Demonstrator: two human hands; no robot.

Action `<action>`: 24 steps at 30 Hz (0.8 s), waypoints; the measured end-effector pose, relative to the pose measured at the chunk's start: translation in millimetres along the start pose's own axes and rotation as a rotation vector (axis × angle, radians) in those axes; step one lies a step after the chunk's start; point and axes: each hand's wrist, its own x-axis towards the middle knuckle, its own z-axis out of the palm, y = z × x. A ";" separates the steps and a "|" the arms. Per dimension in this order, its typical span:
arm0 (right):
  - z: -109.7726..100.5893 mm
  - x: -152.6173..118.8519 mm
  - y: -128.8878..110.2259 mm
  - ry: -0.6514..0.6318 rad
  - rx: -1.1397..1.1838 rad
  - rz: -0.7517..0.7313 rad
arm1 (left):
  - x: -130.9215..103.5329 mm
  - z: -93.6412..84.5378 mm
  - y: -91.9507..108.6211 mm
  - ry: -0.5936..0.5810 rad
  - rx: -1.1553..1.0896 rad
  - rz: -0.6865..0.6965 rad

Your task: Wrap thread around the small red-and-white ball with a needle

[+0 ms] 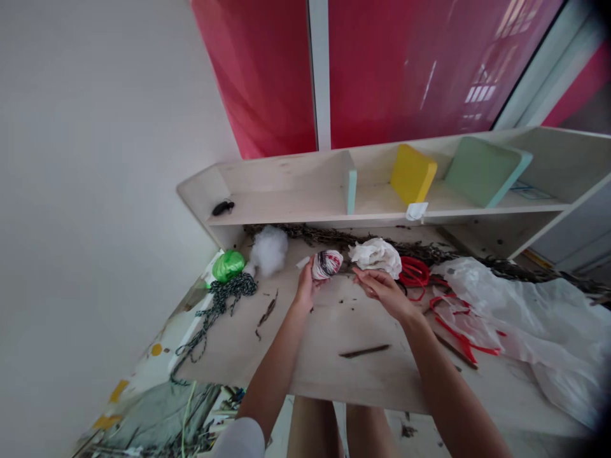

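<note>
A ball of white, red and dark yarn is held in my left hand, raised over the middle of the desk. My right hand is a little to the right of the ball, its thumb and fingers pinched together; what is between them is too small to make out. Just behind my right hand lies a crumpled white bundle. A coil of red cord rests to the right of that bundle.
At the left are white fluff, a green ball and dark patterned cord. A clear plastic bag covers the right side. A stick lies near the front edge. Behind stands a shelf with a yellow divider.
</note>
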 end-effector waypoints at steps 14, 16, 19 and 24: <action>10.3 5.9 15.2 -0.016 -0.408 -0.126 | -1.0 -9.8 13.8 -0.047 -0.399 -0.091; 12.9 4.1 13.5 -0.056 -0.424 -0.137 | -0.3 -7.0 9.5 -0.042 -0.268 -0.044; 13.5 1.9 8.5 -0.049 -0.431 -0.153 | 0.3 -3.5 1.3 0.011 0.067 0.161; 9.1 1.5 2.4 0.027 -0.412 -0.153 | 0.4 -3.1 -8.1 0.042 0.421 0.509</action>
